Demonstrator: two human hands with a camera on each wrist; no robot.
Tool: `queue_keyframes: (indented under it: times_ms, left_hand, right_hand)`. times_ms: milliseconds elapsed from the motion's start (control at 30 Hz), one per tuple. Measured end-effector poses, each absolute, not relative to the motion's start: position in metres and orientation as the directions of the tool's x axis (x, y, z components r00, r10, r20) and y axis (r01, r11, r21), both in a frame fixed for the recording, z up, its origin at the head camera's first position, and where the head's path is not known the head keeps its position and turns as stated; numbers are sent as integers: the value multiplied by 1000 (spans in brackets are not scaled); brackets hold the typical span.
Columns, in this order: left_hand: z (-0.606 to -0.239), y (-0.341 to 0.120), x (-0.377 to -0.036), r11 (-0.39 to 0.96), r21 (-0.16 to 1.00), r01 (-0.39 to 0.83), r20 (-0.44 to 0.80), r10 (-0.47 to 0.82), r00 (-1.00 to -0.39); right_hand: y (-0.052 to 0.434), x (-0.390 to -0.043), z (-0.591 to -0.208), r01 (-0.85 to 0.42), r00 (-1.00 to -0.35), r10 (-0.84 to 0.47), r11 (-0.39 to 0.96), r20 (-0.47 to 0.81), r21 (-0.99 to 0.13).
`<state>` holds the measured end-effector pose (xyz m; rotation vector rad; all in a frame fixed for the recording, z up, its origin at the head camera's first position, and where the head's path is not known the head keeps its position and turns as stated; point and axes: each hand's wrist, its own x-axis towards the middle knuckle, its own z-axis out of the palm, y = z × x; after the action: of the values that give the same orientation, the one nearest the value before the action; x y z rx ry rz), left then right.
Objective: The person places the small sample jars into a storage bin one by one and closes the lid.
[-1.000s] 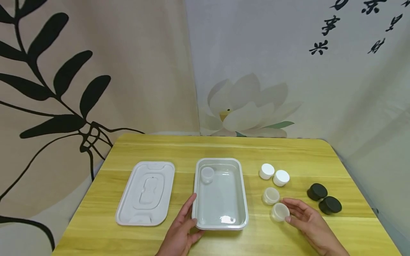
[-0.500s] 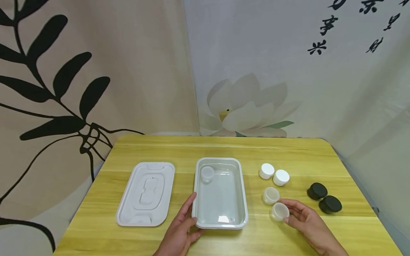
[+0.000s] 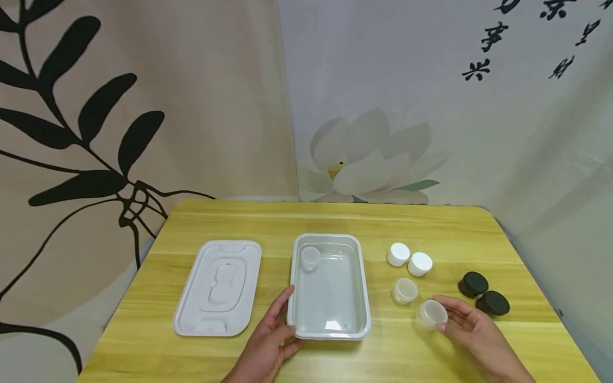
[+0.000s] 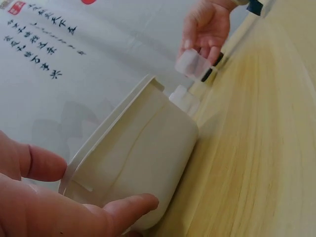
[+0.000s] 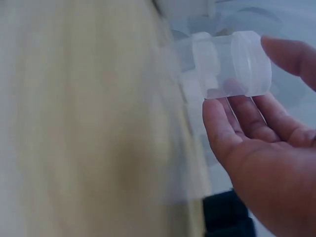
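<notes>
In the head view my left hand (image 3: 265,338) holds the near left corner of a white rectangular plastic box (image 3: 330,339), fingers along its side and rim. The left wrist view shows fingertips against the wall of this box (image 4: 148,148). Inside, at the far left, stands a small clear jar (image 3: 310,259). My right hand (image 3: 471,332) pinches another small clear jar with a frosted lid (image 3: 432,313) between thumb and fingers. This jar (image 5: 232,64) is off the table in the right wrist view, roughly upright. A similar clear jar (image 3: 405,291) stands to its left.
A flat white lid (image 3: 217,287) lies left of the box. Two white-topped jars (image 3: 398,255) stand behind the clear one. Two black-topped jars (image 3: 492,303) sit just beyond my right hand. The wooden table (image 3: 335,218) ends at a printed curtain (image 3: 230,106).
The right hand has lifted the clear jar off the table and shifted it slightly right, apart from the similar clear jar. My left hand stays at the box's corner.
</notes>
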<state>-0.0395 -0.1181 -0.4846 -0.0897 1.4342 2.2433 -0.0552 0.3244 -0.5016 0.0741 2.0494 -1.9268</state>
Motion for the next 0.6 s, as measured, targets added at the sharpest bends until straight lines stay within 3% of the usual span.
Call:
queue_keyframes:
  times_ms: [233,600]
  left_hand:
    - [-483,-119,-40,-332,849,-411,-291,355,-888]
    - [-483,-117,-40,-336,856,-392,-282,330,-901]
  right_hand:
    - [335,-64,-477,85,-968,-236,-14,-79,-996]
    - [290,-101,-441,-49,-947,-321,149,-1,-988]
